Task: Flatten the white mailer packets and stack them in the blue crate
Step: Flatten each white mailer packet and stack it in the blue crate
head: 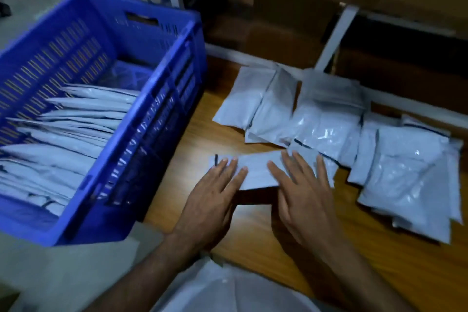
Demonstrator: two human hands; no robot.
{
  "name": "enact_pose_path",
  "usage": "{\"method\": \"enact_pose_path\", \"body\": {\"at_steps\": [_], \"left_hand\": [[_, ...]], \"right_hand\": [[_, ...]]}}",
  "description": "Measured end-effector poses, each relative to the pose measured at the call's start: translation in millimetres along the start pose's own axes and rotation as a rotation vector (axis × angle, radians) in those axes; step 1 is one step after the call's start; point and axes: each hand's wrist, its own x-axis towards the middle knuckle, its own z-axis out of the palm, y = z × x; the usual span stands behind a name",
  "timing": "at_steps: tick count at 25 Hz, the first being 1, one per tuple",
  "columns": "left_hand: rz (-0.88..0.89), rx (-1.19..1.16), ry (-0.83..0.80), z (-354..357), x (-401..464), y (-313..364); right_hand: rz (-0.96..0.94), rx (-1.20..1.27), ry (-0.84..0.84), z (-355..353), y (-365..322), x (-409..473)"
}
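While the blue crate sits nearby, left hand and right hand press flat-fingered on one mailer packet

Whole frame motion-blurred; crate left side cut off; packet partly under hands.

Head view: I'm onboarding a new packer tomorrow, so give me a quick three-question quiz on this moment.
1. True or false: the blue crate already holds white packets.
2. What are the left hand and right hand doing to the packet in front of the person? A) lifting it B) pressing it flat with straight fingers C) tearing it open
3. On which side of the crate do the loose packets lie on the wooden table?

Key: 1 true; 2 B; 3 the right.
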Motion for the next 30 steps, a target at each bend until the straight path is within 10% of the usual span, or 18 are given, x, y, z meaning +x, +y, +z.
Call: {"method": "enact_pose_path", "body": {"at_steps": [6, 30], "left_hand": [[0.231, -0.028, -0.216, 29.3, -46.3, -8.6], [0.26, -0.045, -0.236, 60.5, 18.7, 53.7]], "right_hand": [[0.218, 0.211, -0.189, 33.5, -23.0, -108.1], [0.533, 0.167, 0.011, 57.0, 2.4, -90.9]]}}
